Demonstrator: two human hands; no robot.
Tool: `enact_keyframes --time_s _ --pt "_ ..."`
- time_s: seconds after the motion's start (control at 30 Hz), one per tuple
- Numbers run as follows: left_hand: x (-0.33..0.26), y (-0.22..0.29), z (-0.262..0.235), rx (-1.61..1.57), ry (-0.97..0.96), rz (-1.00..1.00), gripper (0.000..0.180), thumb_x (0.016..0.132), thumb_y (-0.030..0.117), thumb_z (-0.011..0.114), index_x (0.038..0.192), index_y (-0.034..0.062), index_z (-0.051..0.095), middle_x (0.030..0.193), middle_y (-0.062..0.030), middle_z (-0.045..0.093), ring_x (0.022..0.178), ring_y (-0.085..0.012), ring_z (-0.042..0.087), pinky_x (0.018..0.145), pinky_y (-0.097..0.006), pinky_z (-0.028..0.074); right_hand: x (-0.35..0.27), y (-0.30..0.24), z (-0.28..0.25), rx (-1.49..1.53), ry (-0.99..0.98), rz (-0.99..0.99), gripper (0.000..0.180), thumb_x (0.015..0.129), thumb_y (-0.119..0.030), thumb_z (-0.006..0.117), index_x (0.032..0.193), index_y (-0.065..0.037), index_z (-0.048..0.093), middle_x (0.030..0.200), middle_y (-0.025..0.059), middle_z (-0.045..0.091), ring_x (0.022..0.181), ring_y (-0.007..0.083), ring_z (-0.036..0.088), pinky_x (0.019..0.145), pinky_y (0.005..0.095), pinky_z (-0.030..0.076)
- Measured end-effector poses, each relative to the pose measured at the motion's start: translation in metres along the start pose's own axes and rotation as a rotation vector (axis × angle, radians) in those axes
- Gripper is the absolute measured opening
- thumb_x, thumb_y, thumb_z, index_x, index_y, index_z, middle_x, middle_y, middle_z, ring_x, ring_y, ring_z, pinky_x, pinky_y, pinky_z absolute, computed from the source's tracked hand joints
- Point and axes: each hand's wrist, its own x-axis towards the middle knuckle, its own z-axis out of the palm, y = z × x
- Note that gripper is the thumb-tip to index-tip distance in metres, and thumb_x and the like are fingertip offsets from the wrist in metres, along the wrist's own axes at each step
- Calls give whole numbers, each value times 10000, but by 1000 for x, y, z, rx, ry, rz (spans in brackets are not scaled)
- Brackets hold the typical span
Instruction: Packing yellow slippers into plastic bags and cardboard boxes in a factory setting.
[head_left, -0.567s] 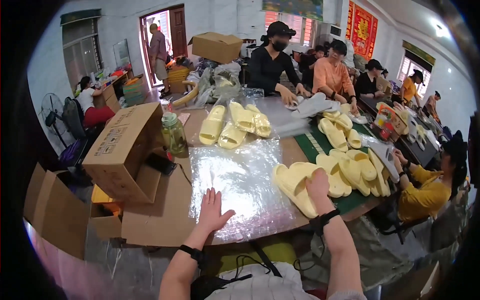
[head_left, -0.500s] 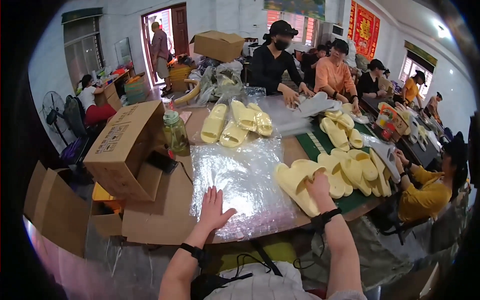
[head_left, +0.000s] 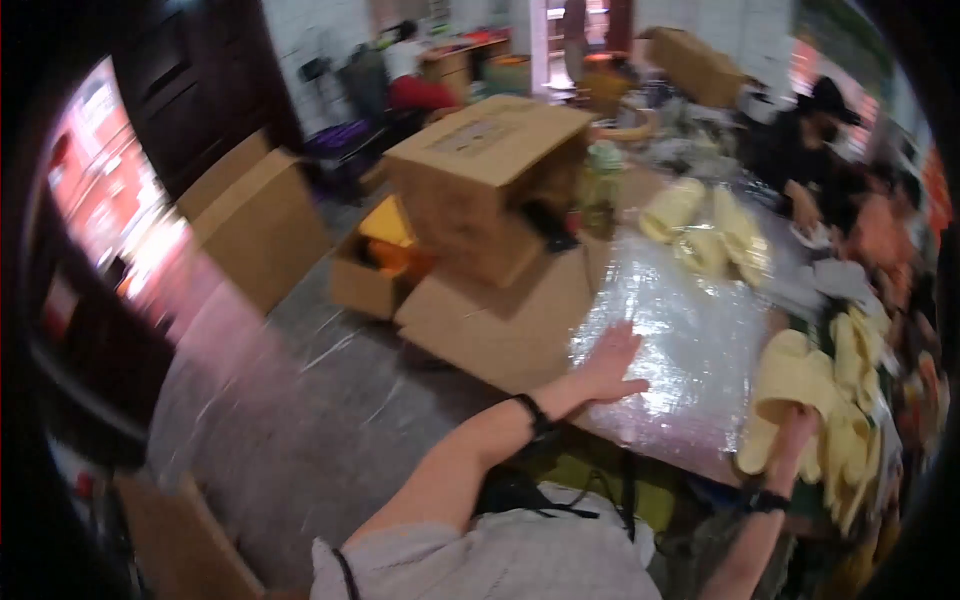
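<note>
My left hand [head_left: 608, 368] lies with fingers stretched out on a stack of clear plastic bags [head_left: 680, 310], near the table's front left edge. The shiny stack throws back the light. On its right, my right hand [head_left: 796, 436] is at the opening of a pale yellow slipper [head_left: 782, 385], its fingers hooked under the strap and mostly hidden. More yellow slippers [head_left: 850, 440] crowd against that one on the right, blurred. Beyond the stack, several yellow slippers [head_left: 704, 247] sit in clear plastic.
A large cardboard box [head_left: 480, 190] stands open on the table's left, with a green-lidded jar [head_left: 602, 185] beside it. Below is a smaller box [head_left: 365, 275] holding something orange. An upright cardboard box [head_left: 255, 230] is farther left. A co-worker in black [head_left: 810, 160] sits across the table.
The view has swung left, so the table and both hands appear farther right. Both hands keep their places, the left on the bags and the right at the slipper.
</note>
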Motion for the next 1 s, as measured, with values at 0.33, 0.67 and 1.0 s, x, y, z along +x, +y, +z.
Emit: enact_keyframes --time_s 0.33,0.67,1.0 --pt "-9 -8 -11 48 -50 -79 960 862 608 557 1471 -86 293 1546 -343 185 1469 -454 115 1208 -491 80 -67 -162 -3 -7 -338 125 220 786 -30 511 943 98 597 921 223 624 857 315 593 786 397 467" --pt "1 1 -53 162 -325 -74 1152 663 657 732 1478 -39 311 1540 -361 178 1457 -493 126 1204 -476 123 -102 -97 43 41 -269 123 276 815 -208 680 798 45 572 780 237 600 759 406 606 678 472 470" --pt "0 46 -42 57 -283 255 670 749 279 757 1363 147 525 1482 -160 431 1366 -373 395 1118 -477 342 -108 -126 -39 302 8 232 174 866 -81 658 925 75 606 812 117 637 758 182 569 682 339 459"
